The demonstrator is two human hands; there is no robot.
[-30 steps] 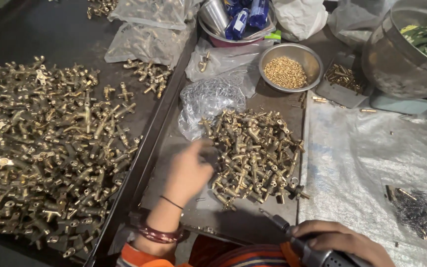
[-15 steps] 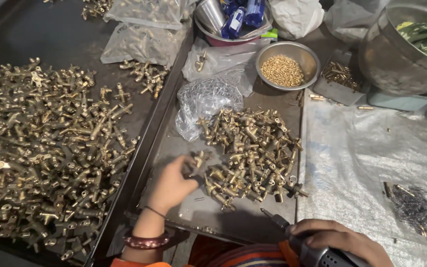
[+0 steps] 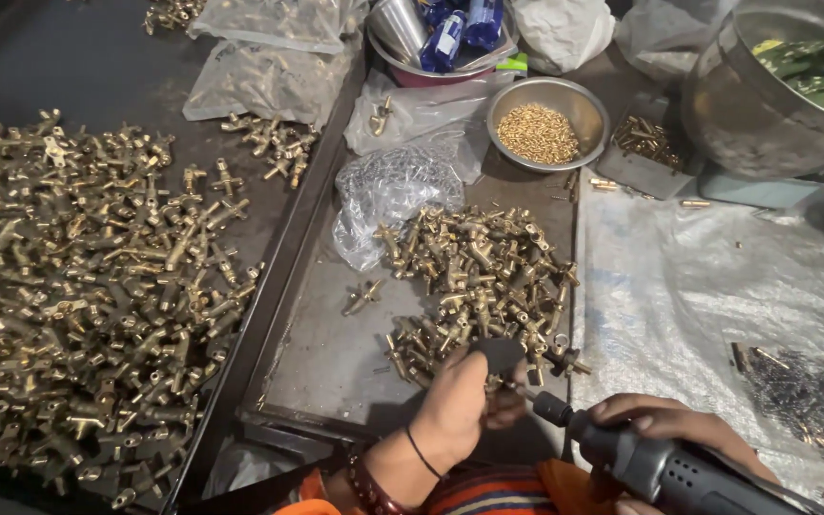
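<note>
Only the forearms and hands show at the bottom edge. The left hand (image 3: 464,405) has bare fingers with no rings on the side that shows — a thin black cord band (image 3: 421,451) circles the wrist just below it. Further down the same forearm sits a stack of dark red bangles with small pale studs (image 3: 364,484). Below that an orange sleeve edge (image 3: 309,488) begins, beside a garment striped in red, orange and dark blue (image 3: 488,491). The right hand (image 3: 665,424) is bare — its wrist lies out of view.

Steel bowl (image 3: 579,103) of brass beads; crumpled plastic bag (image 3: 388,191).
</note>
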